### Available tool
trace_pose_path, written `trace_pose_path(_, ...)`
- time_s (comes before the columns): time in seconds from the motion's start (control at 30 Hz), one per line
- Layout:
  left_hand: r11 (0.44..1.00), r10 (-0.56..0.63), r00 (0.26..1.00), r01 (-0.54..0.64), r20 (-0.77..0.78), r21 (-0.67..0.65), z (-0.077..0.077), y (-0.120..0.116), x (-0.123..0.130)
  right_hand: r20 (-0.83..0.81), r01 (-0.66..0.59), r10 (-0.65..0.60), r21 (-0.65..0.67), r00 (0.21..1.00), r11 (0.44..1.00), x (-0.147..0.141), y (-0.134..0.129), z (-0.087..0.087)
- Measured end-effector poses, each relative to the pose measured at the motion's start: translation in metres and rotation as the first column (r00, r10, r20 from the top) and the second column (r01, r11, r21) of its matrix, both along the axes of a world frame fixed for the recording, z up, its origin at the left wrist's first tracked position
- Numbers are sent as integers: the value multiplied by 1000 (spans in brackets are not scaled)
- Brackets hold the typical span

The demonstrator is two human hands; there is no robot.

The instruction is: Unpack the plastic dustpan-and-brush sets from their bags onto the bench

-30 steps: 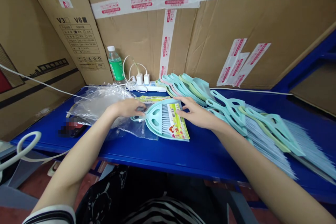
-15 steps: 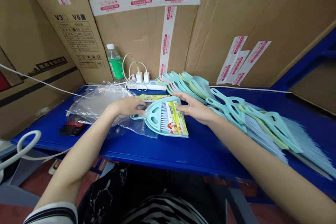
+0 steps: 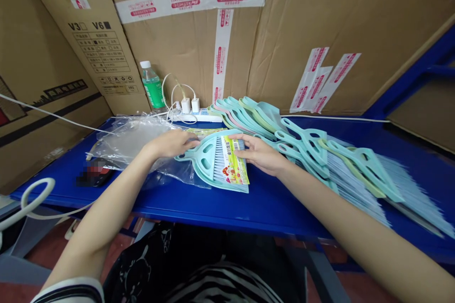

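Observation:
A mint dustpan (image 3: pixel 202 177) with a matching brush (image 3: pixel 208 156) nested in it lies at the middle of the blue table, its handle pointing left. Across the bristles is a yellow-green printed card (image 3: pixel 232 163). My left hand (image 3: pixel 177 143) is closed at the handle end, fingers bent over it. My right hand (image 3: pixel 261 152) grips the right edge of the set, fingers on the card and bristles. Beneath and left of my left hand spread clear plastic bags (image 3: pixel 124 139). More yellow-green cards (image 3: pixel 204 131) lie behind the dustpan.
Stacked dustpans (image 3: pixel 249 116) stand at the back, and several brushes (image 3: pixel 366 170) lie at right. A power strip (image 3: pixel 206 116) with white chargers, a green-labelled bottle (image 3: pixel 153 87) and a dark, partly blurred object (image 3: pixel 94 175) are on the table. Cardboard walls rise behind.
My right hand has moved its fingers further over the card, which now sits more upright across the bristles. The view has shifted slightly.

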State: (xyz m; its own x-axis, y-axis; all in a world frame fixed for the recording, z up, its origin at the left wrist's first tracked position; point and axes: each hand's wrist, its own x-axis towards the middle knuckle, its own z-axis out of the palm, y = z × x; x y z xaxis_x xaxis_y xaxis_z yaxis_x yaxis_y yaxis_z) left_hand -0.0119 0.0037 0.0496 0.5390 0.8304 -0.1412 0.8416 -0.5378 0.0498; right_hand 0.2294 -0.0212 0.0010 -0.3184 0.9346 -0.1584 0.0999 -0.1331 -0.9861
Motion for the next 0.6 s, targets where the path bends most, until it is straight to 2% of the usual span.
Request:
trace_pose_path(0.13,999,-10,998,12,60,-30,1,-6,3,-8,9,-9,12,1000,1000,0,0,-1)
trace_pose_path(0.33,998,-21,996,27,85,-65,-6,-5,4,-45,45,-47,-43,998,998,-2,-2,-4)
trace_pose_path(0.5,994,-65,983,79,172,-76,-10,-4,5,-53,93,-97,-67,994,993,-9,-6,-4)
trace_pose_path(0.6,986,-57,965,95,256,-140,-9,-5,6,-65,97,-101,-73,993,993,-10,-7,-4)
